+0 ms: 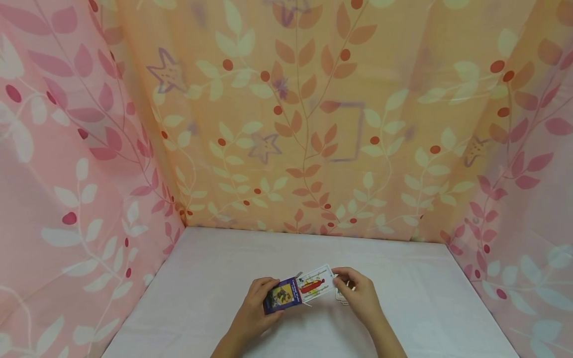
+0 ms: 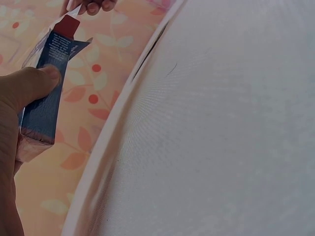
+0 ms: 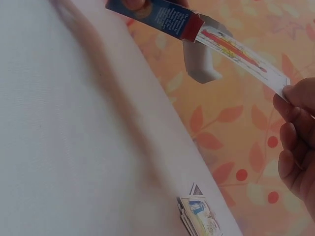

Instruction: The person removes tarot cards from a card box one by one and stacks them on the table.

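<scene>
A blue card box with a picture on its front is gripped by my left hand, thumb on one side and fingers on the other. Its flaps stand open at the end facing right. Out of that end sticks a white-bordered card with a red and yellow picture, partly hidden inside the box. My right hand pinches the card's outer end between thumb and finger. In the right wrist view a small stack of cards lies on the table below the hands; the right hand partly covers it in the head view.
A white-covered table lies under the hands. Patterned curtains hang around it: an orange leafy one at the back, pink ones at the left and right.
</scene>
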`<state>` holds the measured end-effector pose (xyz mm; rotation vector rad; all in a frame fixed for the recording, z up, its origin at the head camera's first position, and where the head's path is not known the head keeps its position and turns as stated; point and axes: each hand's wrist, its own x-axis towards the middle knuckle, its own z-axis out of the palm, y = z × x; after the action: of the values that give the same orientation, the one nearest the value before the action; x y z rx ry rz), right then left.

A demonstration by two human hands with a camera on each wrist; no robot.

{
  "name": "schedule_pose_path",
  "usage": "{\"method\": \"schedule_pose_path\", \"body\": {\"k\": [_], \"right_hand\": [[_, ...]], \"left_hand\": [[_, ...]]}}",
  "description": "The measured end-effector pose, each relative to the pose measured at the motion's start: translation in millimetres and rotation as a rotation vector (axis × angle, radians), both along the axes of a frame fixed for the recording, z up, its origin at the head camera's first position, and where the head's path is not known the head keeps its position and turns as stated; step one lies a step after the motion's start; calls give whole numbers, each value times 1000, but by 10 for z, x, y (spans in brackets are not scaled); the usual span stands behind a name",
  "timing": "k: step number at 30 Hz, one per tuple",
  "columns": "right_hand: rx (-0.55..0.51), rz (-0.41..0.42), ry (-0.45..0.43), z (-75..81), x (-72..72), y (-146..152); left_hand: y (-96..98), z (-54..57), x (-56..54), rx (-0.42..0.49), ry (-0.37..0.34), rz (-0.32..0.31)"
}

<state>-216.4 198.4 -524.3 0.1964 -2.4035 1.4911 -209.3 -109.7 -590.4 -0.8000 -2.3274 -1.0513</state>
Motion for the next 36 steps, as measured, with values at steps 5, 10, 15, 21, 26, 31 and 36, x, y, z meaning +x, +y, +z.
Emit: {"method": "schedule_pose_path", "body": {"k": [5,10,15,21,26,31,36], "right_hand": [[5,-19,-1,23,3,31],[4,-31,6,44,-5,70],[7,-44,30,46,-6,98],[-3,-51,40,53,3,127],[-10,-54,22,53,9,142],[-13,-63,23,53,-1,168],[4,-72,40,54,-33,195]], "left_hand": [[-5,-17,-13,8,36,-5],[7,-4,-7,-1,39,8],[5,7,0,-10,35,12],[-6,-13,-9,-9,29,5],[-18,-31,-2,-4,30,1],[-15,-29,-1,4,30,-5],[-7,-16,-9,7,30,-6]]}}
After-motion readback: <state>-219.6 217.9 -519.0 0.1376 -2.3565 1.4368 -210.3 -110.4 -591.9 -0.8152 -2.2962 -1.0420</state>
